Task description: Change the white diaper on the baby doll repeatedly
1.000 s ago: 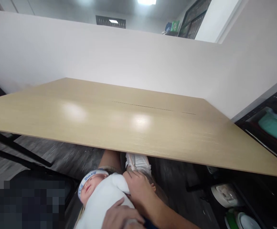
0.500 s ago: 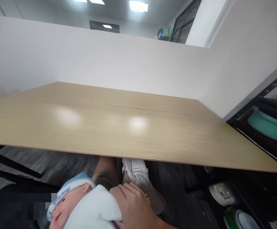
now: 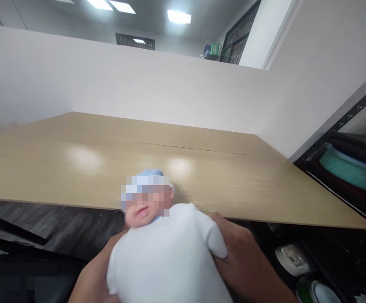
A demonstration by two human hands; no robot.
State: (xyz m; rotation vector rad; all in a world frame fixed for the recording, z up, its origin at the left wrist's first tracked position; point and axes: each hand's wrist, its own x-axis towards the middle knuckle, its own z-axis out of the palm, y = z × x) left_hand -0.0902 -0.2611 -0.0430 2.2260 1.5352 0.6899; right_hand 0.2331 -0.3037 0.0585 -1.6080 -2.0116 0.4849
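Note:
A baby doll (image 3: 170, 252) in a white top and a blue and white cap is held up in front of me, its head over the near edge of the table. On the left of its body, my left hand (image 3: 99, 267) is closed around the doll's side, fingers mostly hidden behind it. My right hand (image 3: 238, 246) grips the opposite side by the sleeve, its fingers tucked behind too. The doll's lower part is out of the frame.
A wide wooden table (image 3: 202, 185) reaches back to a white partition (image 3: 157, 88). At the right stands a dark shelf rack (image 3: 337, 126) with a teal item (image 3: 350, 168) on it. Below the table lie round containers (image 3: 292, 259). Black metal legs (image 3: 12, 227) stand at lower left.
The doll has risen from my lap, turned more upright, and moved right toward the table edge. Both hands now hold its sides; before, only one hand showed on it.

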